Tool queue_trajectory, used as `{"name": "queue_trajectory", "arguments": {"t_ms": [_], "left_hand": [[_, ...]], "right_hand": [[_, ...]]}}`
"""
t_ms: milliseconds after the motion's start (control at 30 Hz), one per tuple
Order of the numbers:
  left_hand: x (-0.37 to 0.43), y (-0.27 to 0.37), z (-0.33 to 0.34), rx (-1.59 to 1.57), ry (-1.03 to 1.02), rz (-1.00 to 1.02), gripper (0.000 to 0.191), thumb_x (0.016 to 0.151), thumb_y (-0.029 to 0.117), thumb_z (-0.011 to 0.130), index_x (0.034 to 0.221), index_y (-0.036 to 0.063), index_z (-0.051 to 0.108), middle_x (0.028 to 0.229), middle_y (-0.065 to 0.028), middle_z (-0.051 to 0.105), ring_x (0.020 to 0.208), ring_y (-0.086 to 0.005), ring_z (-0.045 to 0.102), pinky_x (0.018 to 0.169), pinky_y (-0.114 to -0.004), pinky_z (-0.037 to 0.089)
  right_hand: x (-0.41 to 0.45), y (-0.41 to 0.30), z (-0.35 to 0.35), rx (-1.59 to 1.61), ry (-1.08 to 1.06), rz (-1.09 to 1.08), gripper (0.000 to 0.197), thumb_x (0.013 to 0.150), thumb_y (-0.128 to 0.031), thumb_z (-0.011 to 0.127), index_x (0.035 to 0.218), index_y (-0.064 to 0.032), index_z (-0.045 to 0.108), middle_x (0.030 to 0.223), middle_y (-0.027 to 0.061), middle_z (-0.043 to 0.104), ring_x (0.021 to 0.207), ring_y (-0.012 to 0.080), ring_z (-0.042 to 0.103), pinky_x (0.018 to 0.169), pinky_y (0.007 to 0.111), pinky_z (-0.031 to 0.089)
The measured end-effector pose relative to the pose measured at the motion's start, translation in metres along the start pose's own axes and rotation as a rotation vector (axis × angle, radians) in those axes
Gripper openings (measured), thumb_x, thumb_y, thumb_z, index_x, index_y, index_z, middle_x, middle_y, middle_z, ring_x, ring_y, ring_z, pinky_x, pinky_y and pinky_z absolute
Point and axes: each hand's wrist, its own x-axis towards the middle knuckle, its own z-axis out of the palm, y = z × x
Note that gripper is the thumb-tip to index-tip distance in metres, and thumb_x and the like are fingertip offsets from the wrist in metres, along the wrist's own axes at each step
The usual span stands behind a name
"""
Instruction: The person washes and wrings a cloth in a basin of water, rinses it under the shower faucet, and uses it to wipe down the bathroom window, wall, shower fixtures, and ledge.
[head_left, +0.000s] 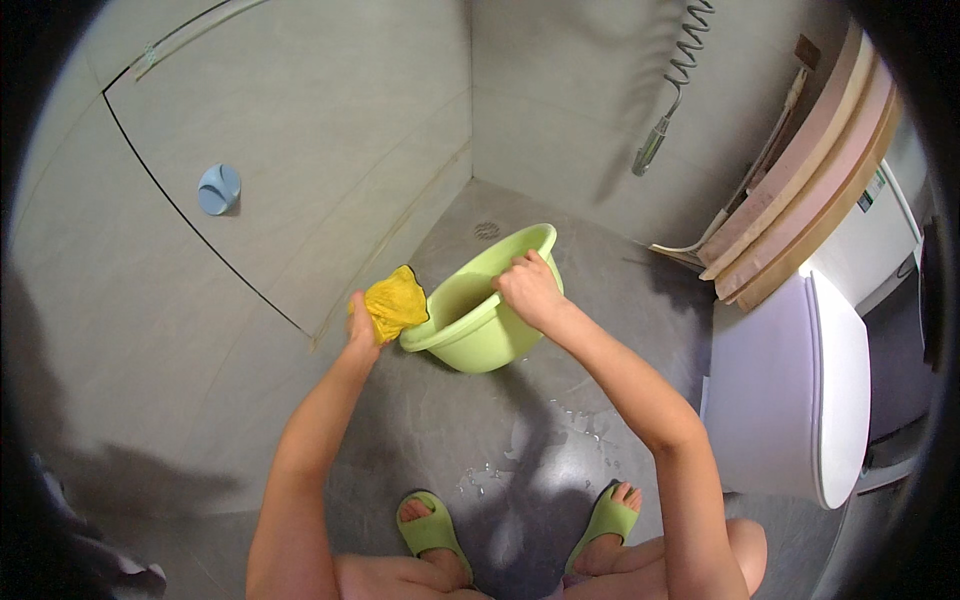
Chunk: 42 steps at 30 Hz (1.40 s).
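Note:
A light green plastic basin (480, 345) is tipped over the grey tiled floor, its opening facing the wall corner at the far left. My right hand (531, 289) grips the basin's near rim, fingers curled over the edge. In my left hand (363, 322) is a folded yellow cloth (397, 301) with a dark edge, held beside the basin's left end; cloth and rim look close, and I cannot tell whether they touch. The basin's inner bottom is partly hidden.
A floor drain (487, 230) lies beyond the basin. On the right stand a white toilet (772, 390) and several pinkish boards (795, 165) leaning at the wall. A shower head (651, 147) hangs from a coiled hose. Water drops wet the floor before my green slippers (431, 525).

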Motion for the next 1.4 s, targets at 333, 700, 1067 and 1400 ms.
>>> {"name": "queue_trajectory", "arguments": {"t_ms": [333,700,1067,1400], "left_hand": [[0.013,-0.005,-0.01,-0.073,0.042,-0.01,0.058,0.088,0.06,0.05,0.109,0.0069,0.059,0.086,-0.0073,0.068,0.063,-0.0219,0.067,0.042,-0.035,0.045],[-0.003,-0.001,-0.025,-0.061,0.092,0.024,0.06,0.089,0.059,0.05,0.111,0.0041,0.058,0.087,-0.0085,0.067,0.064,-0.0205,0.067,0.041,-0.034,0.045],[0.011,-0.01,-0.027,-0.015,0.09,0.048,0.06,0.089,0.059,0.049,0.106,0.0032,0.061,0.085,-0.0093,0.068,0.059,-0.0204,0.065,0.04,-0.033,0.046],[0.026,-0.02,-0.022,0.02,0.082,0.019,0.061,0.096,0.058,0.034,0.111,0.0058,0.061,0.093,-0.0092,0.072,0.072,-0.023,0.072,0.046,-0.034,0.053]], "right_hand": [[0.022,0.005,-0.007,-0.095,-0.035,-0.152,0.008,0.07,-0.016,0.064,0.063,-0.0144,0.068,0.066,0.0035,0.066,0.08,0.0204,0.063,0.083,0.033,0.043],[0.056,-0.003,-0.014,-0.253,-0.12,-0.437,0.011,0.072,-0.019,0.062,0.064,-0.0179,0.07,0.069,0.0001,0.068,0.086,0.0186,0.063,0.086,0.031,0.042],[0.075,0.021,-0.027,-0.609,0.073,-0.85,0.018,0.076,-0.025,0.06,0.061,-0.0227,0.071,0.074,-0.0041,0.07,0.108,0.019,0.058,0.113,0.037,0.026],[0.088,0.013,-0.075,-0.961,-0.035,-1.147,0.02,0.079,-0.032,0.057,0.078,-0.027,0.077,0.086,-0.008,0.073,0.133,0.0198,0.041,0.119,0.048,0.011]]}}
